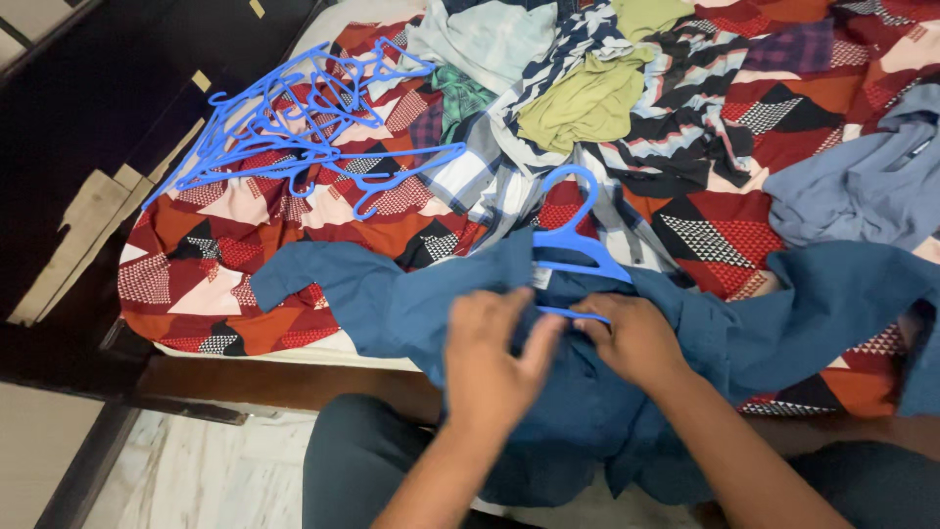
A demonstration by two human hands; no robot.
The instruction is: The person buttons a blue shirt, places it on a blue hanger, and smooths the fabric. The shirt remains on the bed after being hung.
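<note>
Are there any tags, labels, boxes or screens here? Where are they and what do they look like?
Small white rectangular cloth tag: sewn inside the collar of the dark blue shirt, just under the blue plastic hanger, above the left hand and right hand. Too small to make out its print.
No boxes, signs or screens show.

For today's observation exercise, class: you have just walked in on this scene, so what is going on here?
A person works at the edge of a bed covered in a red patterned sheet. Both hands, the left hand and the right hand, rest on a dark blue shirt at its collar, where a blue hanger sits inside it. A pile of loose clothes lies further up the bed, with spare blue hangers heaped to the left.
</note>
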